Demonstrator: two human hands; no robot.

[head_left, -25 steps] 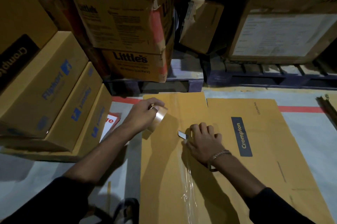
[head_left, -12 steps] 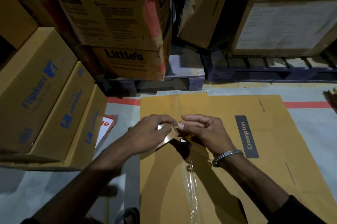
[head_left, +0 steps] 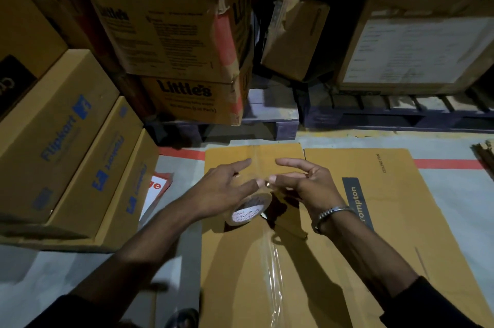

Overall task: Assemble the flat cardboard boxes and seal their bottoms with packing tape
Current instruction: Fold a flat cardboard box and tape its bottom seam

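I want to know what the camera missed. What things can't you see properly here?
- Head view: the left hand covers part of the tape roll, so its grip is unclear.
- The roll's label print is too small to read.
- The right hand hides the box logo's first letter.
- The sheet on the far right carton is blurred and dark.
- The shoe is cut off by the bottom edge.

"Little's" on stacked carton; "Flipkart" on left box.

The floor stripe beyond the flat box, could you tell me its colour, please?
Red, seen in the head view: floor stripe.
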